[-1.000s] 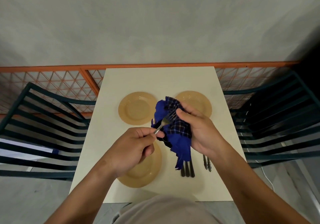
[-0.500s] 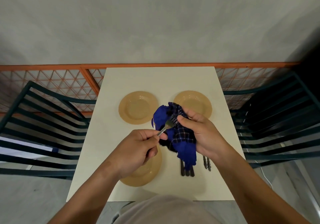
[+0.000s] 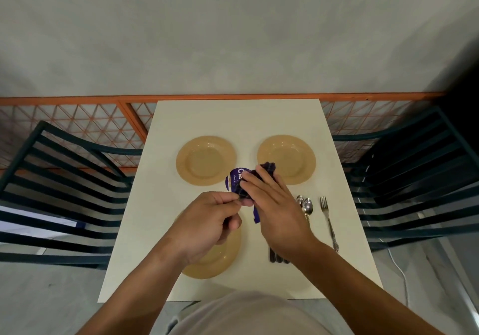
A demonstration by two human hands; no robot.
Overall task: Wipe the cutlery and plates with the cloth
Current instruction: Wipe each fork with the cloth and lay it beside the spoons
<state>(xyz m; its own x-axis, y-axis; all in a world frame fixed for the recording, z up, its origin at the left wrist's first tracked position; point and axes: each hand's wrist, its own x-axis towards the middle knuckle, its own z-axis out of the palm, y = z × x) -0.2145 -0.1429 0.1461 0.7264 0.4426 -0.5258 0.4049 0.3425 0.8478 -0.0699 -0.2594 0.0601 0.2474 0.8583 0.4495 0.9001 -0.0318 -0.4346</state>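
Cream table stood against orange lattice rail, dark slatted chair on each side. Three tan plates: far left plate, far right plate, near plate partly under left forearm. Left hand curled, pinching something hidden at cloth edge; item not identifiable. Right hand lay over blue plaid cloth, fingers wrapped round it, above table centre. Spoons and fork lay right of hands; dark handles showed under right wrist.
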